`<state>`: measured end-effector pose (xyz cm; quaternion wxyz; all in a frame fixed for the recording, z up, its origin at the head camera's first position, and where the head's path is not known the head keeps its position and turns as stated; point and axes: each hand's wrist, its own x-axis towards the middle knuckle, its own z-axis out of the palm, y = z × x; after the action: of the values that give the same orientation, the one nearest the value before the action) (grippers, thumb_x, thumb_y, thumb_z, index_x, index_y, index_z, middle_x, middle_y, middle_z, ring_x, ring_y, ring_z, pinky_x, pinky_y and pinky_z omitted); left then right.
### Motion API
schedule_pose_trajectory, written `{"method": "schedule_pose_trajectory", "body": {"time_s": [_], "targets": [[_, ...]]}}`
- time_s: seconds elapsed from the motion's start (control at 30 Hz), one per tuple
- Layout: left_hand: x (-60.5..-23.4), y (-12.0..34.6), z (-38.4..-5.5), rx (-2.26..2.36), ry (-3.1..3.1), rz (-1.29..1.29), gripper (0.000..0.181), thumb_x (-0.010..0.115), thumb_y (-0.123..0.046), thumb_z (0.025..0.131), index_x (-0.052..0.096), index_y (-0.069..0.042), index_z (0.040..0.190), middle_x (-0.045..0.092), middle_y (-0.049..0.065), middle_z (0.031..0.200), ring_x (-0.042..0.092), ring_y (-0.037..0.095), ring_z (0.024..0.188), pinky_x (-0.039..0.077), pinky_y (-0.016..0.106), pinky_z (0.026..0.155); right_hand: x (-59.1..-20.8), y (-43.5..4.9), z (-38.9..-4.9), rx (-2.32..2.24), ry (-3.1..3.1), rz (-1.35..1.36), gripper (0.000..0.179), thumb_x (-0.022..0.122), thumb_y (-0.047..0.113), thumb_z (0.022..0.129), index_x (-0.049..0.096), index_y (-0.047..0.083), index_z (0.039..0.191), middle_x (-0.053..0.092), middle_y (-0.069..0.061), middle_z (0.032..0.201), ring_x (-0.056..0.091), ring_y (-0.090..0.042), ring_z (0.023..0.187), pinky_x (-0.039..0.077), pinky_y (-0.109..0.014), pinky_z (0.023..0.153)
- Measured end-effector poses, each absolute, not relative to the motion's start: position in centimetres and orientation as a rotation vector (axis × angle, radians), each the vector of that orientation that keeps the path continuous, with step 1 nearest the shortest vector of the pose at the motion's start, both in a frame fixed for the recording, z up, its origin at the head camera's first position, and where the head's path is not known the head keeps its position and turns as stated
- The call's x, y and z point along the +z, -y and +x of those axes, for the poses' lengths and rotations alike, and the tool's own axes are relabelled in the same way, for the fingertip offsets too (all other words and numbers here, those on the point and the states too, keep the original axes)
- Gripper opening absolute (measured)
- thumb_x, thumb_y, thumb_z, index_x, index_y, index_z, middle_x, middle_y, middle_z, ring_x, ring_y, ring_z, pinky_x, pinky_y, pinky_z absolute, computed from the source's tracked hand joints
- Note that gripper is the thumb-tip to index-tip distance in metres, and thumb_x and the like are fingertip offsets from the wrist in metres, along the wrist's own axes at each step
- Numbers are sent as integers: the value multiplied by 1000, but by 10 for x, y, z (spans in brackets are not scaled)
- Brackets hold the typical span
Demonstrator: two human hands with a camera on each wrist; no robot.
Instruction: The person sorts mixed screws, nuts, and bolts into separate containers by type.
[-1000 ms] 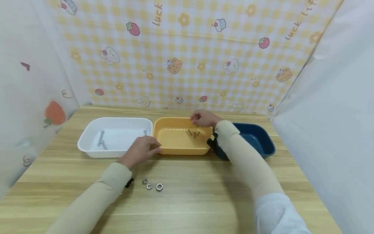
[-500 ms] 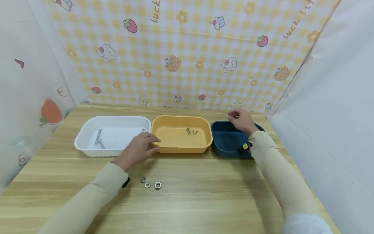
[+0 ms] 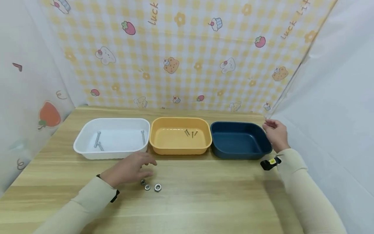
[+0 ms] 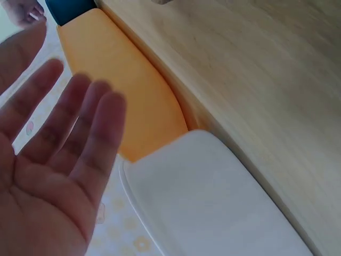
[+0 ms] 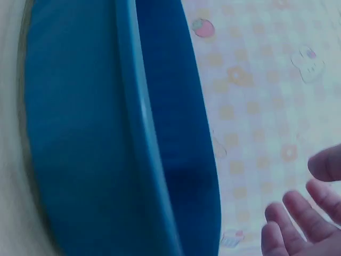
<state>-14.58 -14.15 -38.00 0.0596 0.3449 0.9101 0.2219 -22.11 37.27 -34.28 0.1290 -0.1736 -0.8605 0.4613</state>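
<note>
My left hand (image 3: 131, 167) hovers palm inward over the table just behind three metal nuts, its fingers extended and apart in the left wrist view. Nearest to it are two smaller nuts (image 3: 147, 187), with a larger hex nut (image 3: 157, 187) to their right. My right hand (image 3: 276, 134) is beside the right end of the dark blue tray (image 3: 241, 155). In the right wrist view its fingers (image 5: 303, 213) are loosely bent, the thumb apart from them, and nothing shows between them. Several small screws (image 3: 192, 134) lie inside the yellow tray (image 3: 179, 151).
Left of the yellow tray stands a white tray (image 3: 84, 143) with three long bolts (image 3: 97, 139) in it. The three trays form a row at the back of the wooden table (image 3: 204, 195). Behind hangs a checked cloth (image 3: 193, 81); white sheets (image 3: 336, 130) close both sides.
My right hand has moved right from above the yellow tray, across the blue tray, to its far right side. My left hand has drawn back from the yellow tray's front edge toward the nuts.
</note>
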Motion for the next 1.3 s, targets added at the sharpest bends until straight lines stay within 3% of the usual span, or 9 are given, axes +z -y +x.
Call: {"method": "schedule_pose_trajectory", "body": {"time_s": [0.17, 0.37, 0.47, 0.6, 0.73, 0.87, 0.97, 1.07, 1.3], "targets": [[-379, 151, -144, 637, -2673, 1028, 23, 78, -14, 81, 72, -12, 104, 67, -4, 103, 61, 18, 93, 53, 37, 80, -350, -390, -211, 1456, 2329, -717, 25, 57, 19, 96, 56, 14, 120, 54, 11, 101, 51, -1, 94, 42, -16, 78], [-380, 157, -141, 630, -2580, 1002, 26, 82, -11, 76, 73, -12, 101, 67, -6, 99, 60, 13, 85, 53, 32, 75, -373, -399, -199, 1654, 2219, -867, 20, 58, 13, 93, 56, 22, 111, 54, 13, 99, 49, 0, 87, 43, -15, 73], [-381, 158, -140, 652, -2555, 1002, 27, 83, -9, 74, 73, -12, 99, 67, -6, 96, 61, 10, 83, 53, 29, 73, -381, -398, -196, 1753, 2162, -920, 32, 57, 13, 94, 56, 18, 125, 57, 2, 117, 52, -7, 101, 43, -15, 75], [-384, 158, -140, 678, -2521, 1010, 24, 82, -7, 73, 73, -12, 95, 66, -8, 90, 61, 8, 81, 54, 27, 71, -388, -397, -193, 1896, 2089, -946, 50, 52, 16, 98, 41, 12, 147, 48, -2, 136, 48, -11, 113, 44, -15, 76], [-387, 158, -140, 678, -2503, 1018, 20, 81, -5, 74, 73, -16, 90, 62, -13, 84, 58, 6, 76, 52, 26, 69, -394, -396, -191, 1944, 2056, -911, 53, 51, 17, 99, 36, 14, 150, 49, 0, 130, 50, -6, 88, 42, -18, 61], [-389, 157, -138, 667, -2500, 1026, 18, 80, -4, 76, 74, -17, 87, 60, -14, 80, 55, 4, 73, 50, 25, 65, -400, -394, -191, 1873, 2166, -847, 53, 50, 15, 100, 35, 17, 151, 44, -10, 139, 43, -3, 65, 35, -20, 51], [-389, 156, -137, 658, -2506, 1031, 18, 79, -3, 77, 74, -17, 86, 59, -14, 78, 54, 4, 71, 49, 24, 64, -404, -392, -191, 1822, 2253, -799, 54, 47, 12, 100, 34, 17, 152, 43, -17, 139, 40, -4, 56, 33, -20, 48], [-391, 155, -137, 656, -2511, 1050, 18, 79, -2, 77, 74, -18, 84, 58, -15, 76, 52, 4, 69, 48, 23, 61, -406, -390, -190, 1797, 2277, -783, 55, 45, 8, 100, 33, 17, 152, 42, -15, 137, 40, -7, 56, 34, -22, 49], [-393, 153, -135, 640, -2517, 1024, 19, 79, 0, 77, 74, -18, 82, 56, -15, 74, 51, 4, 67, 47, 22, 59, -408, -391, -193, 1844, 2216, -814, 55, 43, 5, 100, 34, 19, 152, 54, -1, 102, 37, -8, 50, 34, -23, 48]]}}
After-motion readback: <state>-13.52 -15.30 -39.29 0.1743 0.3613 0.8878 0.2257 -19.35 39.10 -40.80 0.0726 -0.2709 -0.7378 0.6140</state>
